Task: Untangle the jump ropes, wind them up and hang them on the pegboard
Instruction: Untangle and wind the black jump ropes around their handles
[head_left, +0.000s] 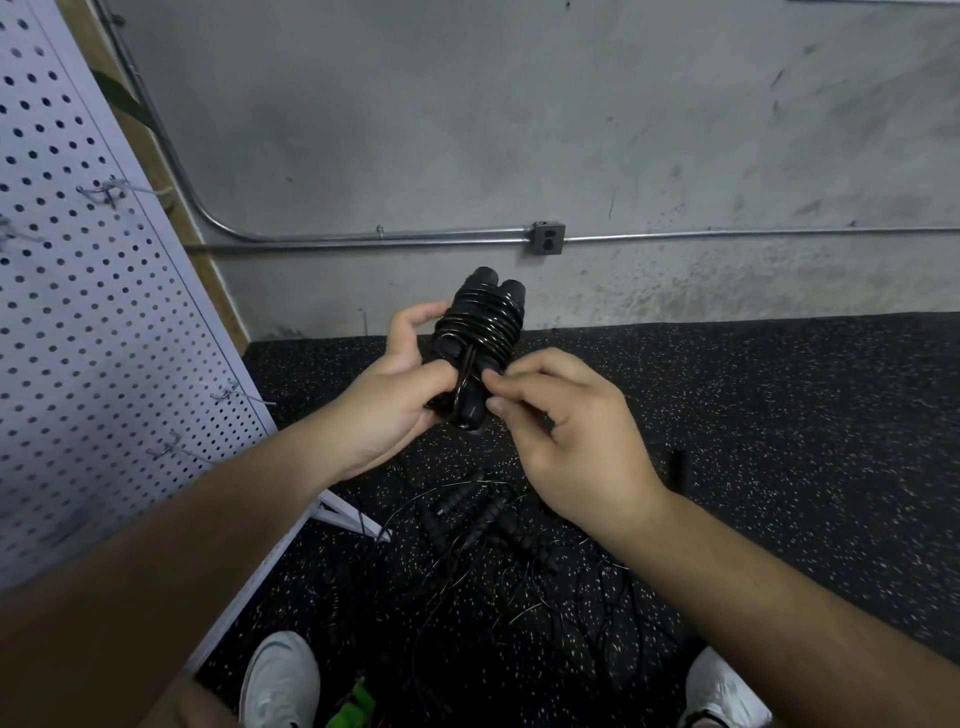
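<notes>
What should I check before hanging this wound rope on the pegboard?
1. Hold on the bundle: left hand grips the wound jump rope. Ok.
2. Coils: the cable sits in close turns round both handles. Ok.
3. Cable end locked: right hand fingers pinch at the bundle's lower part, and the tuck is hidden. Cannot tell.
4. Free hook: a bare hook sticks out of the pegboard near the left hand. Ok.
5. Other ropes: the tangled jump ropes lie on the floor between the shoes. Not ok.
</notes>
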